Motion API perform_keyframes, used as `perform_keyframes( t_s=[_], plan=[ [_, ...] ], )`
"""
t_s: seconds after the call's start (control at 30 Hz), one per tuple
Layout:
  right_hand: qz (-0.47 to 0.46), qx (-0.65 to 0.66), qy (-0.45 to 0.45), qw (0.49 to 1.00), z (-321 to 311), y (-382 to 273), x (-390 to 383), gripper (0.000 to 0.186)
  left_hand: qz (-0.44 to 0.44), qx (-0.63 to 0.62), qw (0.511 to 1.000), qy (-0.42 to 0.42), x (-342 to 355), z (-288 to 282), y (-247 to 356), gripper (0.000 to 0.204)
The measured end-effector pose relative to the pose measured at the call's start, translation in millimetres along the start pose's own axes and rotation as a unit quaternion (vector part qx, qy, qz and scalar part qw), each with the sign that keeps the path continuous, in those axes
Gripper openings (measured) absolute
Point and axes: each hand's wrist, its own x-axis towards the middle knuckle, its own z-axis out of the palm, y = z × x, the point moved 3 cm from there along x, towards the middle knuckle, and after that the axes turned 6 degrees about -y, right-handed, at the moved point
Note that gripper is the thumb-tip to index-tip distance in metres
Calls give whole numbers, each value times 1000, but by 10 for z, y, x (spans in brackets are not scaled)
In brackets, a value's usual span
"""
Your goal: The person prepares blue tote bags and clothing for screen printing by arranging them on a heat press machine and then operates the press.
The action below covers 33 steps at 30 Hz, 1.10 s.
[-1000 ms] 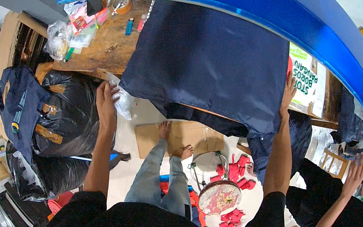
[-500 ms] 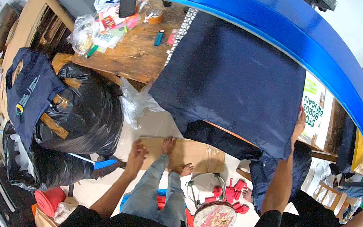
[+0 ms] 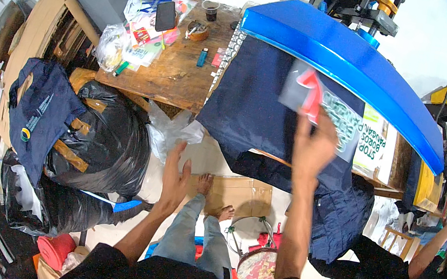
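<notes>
A navy garment (image 3: 248,99) lies spread under a big blue heat-press plate (image 3: 341,49), its lower part hanging off the near edge. Over the cloth, my right hand (image 3: 316,147) pinches a clear transfer film (image 3: 292,95) with a red shape and pale green lettering. The film is slightly blurred, and whether it touches the garment I cannot tell. My left hand (image 3: 173,181) is in the air above the floor, fingers apart and holding nothing. Near it hangs a crumpled clear plastic bag (image 3: 169,127). Printed white sheets (image 3: 375,145) lie right of the garment.
A wooden table (image 3: 156,80) at left carries a phone (image 3: 166,16), a cup (image 3: 210,10), a lighter (image 3: 203,57) and plastic packets. Black stuffed bags (image 3: 116,138) with another navy garment (image 3: 41,107) stand further left. A round stool (image 3: 258,267) is below; another person's arm (image 3: 432,251) shows at right.
My right hand has moved left from the garment's right edge and now carries the film over it. My left hand has risen slightly. The view has shifted, showing more of the press.
</notes>
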Motion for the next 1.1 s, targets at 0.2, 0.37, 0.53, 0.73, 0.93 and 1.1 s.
perform_keyframes(
  t_s=[0.2, 0.37, 0.53, 0.73, 0.93, 1.1],
  plan=[
    [17, -63, -73, 995, 254, -151, -315, 64, 192, 101, 976, -20, 621, -118, 809, 48],
    [-35, -113, -180, 977, -210, 501, -575, 62, 300, 224, 924, -72, 887, 87, 1053, 54],
    [-41, -118, -224, 966, -235, 858, -482, 63, 305, 301, 902, -61, 1273, 527, 993, 62],
    [-54, -86, -221, 970, -216, 955, -293, 61, 305, 355, 883, -46, 1639, 726, 894, 67],
    [-69, -69, -238, 966, -167, 1151, -336, 62, 306, 354, 882, -58, 1726, 766, 838, 69],
    [-80, -83, -238, 964, -175, 1206, -368, 63, 309, 340, 887, -46, 1696, 810, 822, 69]
  ],
)
